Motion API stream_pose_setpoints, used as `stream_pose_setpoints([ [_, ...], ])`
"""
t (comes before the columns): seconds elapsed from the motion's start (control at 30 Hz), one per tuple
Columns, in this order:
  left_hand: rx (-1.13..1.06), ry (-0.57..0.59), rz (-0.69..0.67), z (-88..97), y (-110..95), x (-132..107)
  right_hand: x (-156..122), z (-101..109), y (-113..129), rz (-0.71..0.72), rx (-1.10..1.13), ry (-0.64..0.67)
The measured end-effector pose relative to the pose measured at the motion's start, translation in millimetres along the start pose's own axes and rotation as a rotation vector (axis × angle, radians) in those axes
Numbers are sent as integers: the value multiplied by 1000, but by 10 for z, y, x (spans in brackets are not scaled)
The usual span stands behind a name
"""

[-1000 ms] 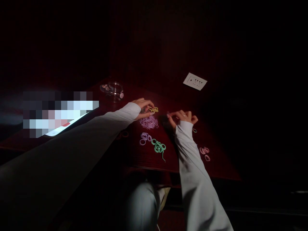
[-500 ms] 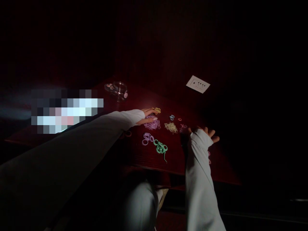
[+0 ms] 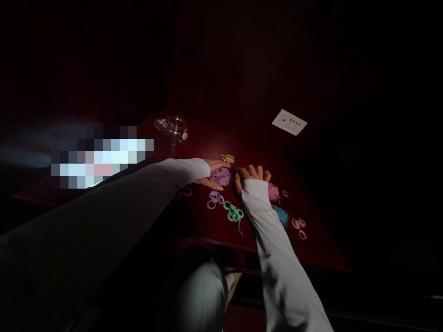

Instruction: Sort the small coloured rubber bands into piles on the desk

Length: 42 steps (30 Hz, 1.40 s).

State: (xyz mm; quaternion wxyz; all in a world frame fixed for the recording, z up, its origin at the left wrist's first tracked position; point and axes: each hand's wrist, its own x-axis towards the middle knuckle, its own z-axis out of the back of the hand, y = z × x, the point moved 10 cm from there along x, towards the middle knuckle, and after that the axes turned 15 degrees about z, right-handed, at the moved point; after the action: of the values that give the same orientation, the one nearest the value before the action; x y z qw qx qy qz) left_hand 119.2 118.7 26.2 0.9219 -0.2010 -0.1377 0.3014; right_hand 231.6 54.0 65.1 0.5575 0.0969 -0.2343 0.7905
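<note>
Head cam: left hand (image 3: 212, 165) is spread wide around the purple pile (image 3: 221, 177), mid-frame; right hand (image 3: 253, 173) is curled just right of it, can't tell if it's pinching anything. 1 socket (image 3: 290, 122) sits upper right.

Person's own clothing, seen from above in dim light. Two long, loose, plain sleeves in pale grey: the left sleeve (image 3: 173, 177) fades into deep shadow toward the lower left of the frame, while the right sleeve (image 3: 277, 244), at lower right, shows soft creases and a smooth, snug cuff (image 3: 255, 193). The left hand (image 3: 215, 164) has a longish, glossy thumbnail (image 3: 218, 187). The right hand (image 3: 246, 174) wears a thin ring (image 3: 252, 171). At bottom centre, a pale blue-grey trouser leg (image 3: 204, 295) and a beige shoe (image 3: 235, 287).
</note>
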Motion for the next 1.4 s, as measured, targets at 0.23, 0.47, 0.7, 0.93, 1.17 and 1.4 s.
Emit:
stream_pose_setpoints([
  [0.23, 56, 18, -1, -176, 48, 110, 31, -112, 94, 41, 5, 115],
  [0.47, 29, -24, 48, -226, 126, 239, 81, -42, 112, -27, 64, 65],
  [0.7, 57, -10, 72, -79, 115, 95, -24, 18, -96, -186, 76, 64],
  [0.93, 92, 12, 91, -77, 111, 45, -3, -42, -26, -112, 76, 72],
  [1.17, 54, -128, 35, 202, -3, 48, 66, 9, 110, -67, 251, 11],
  [1.4, 85, -230, -35, 338, -62, 0, 18, -21, -37, -142, 287, -43],
])
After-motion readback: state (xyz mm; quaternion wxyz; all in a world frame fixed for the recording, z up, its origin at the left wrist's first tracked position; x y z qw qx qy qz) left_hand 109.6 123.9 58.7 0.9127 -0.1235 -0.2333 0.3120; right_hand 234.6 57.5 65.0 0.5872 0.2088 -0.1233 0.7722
